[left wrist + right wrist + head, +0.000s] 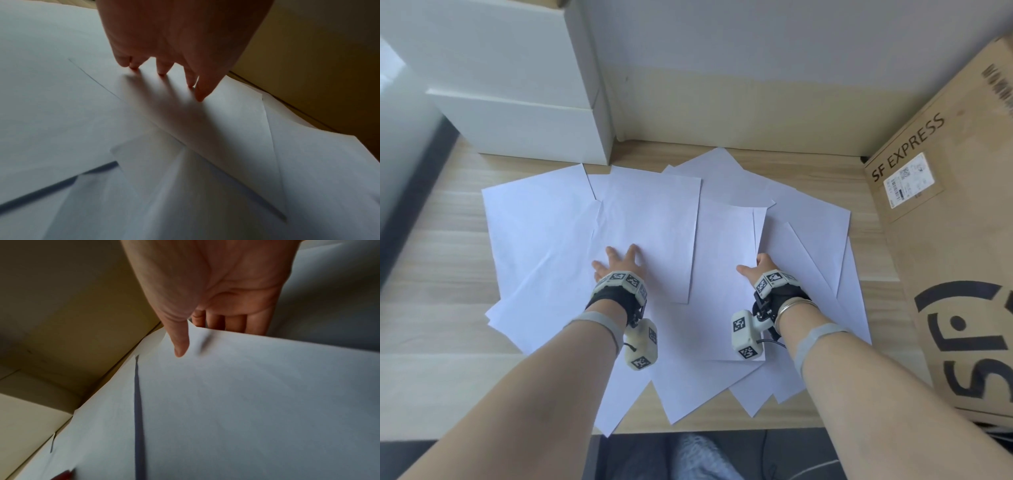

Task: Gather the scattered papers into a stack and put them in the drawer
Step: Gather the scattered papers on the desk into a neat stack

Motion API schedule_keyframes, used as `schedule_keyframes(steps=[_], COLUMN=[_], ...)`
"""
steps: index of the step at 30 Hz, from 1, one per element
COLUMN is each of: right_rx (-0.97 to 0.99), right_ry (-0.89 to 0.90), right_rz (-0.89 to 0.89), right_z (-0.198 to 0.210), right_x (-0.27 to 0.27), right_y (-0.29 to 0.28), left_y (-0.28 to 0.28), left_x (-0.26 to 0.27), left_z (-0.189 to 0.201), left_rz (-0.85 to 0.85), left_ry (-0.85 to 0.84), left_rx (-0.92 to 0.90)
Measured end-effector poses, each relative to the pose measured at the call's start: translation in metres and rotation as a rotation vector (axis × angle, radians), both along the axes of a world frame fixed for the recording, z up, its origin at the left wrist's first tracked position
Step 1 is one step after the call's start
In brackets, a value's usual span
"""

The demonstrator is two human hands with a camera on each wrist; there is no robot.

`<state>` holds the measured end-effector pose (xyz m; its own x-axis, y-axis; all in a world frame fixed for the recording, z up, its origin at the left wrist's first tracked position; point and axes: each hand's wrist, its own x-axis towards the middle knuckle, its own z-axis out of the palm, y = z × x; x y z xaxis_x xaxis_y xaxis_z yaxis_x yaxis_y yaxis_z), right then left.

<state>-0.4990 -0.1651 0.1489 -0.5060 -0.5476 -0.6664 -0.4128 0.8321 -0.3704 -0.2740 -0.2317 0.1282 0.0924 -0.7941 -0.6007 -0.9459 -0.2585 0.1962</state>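
Observation:
Several white paper sheets point(654, 212) lie overlapping and fanned out across the wooden desk point(441, 240). My left hand point(616, 265) rests flat on the left-centre sheets, fingers spread. In the left wrist view its fingertips point(162, 71) press down on the paper point(61, 113). My right hand point(758, 269) holds the right edge of a middle sheet point(726, 246). In the right wrist view the thumb point(180, 347) lies on top of that sheet point(246, 402) and the fingers point(236, 324) reach under its raised edge.
A white drawer unit point(527, 137) stands at the back left, its fronts closed. A large SF EXPRESS cardboard box point(945, 240) fills the right side, close to the papers. The wall runs behind. Some sheets overhang the desk's front edge point(517, 435).

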Motion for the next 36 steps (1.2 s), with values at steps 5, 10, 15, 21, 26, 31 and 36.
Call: schedule_keyframes(steps=[5, 10, 15, 21, 26, 31, 36], right_rx=[0.000, -0.022, -0.067, -0.017, 0.067, 0.035, 0.030], right_ry=[-0.023, -0.009, 0.046, 0.063, 0.016, -0.017, -0.067], right_rz=[0.007, 0.024, 0.002, 0.036, 0.063, 0.028, 0.050], right_z=[-0.002, -0.004, -0.006, -0.005, 0.001, -0.003, -0.014], right_x=[0.011, 0.012, 0.008, 0.003, 0.008, 0.018, 0.026], right_y=[-0.001, -0.002, 0.003, 0.004, -0.002, -0.007, -0.011], left_y=[0.006, -0.008, -0.019, -0.027, -0.026, -0.024, -0.027], left_x=[-0.007, 0.001, 0.047, 0.071, 0.068, 0.064, 0.060], left_z=[-0.002, 0.005, 0.002, -0.006, -0.001, 0.001, 0.001], left_rz=[-0.073, -0.035, 0.223, 0.285, 0.254, 0.247, 0.311], left_ry=[0.067, 0.176, -0.037, -0.086, -0.098, -0.043, 0.060], left_rx=[-0.015, -0.098, -0.097, -0.015, -0.012, -0.023, -0.031])
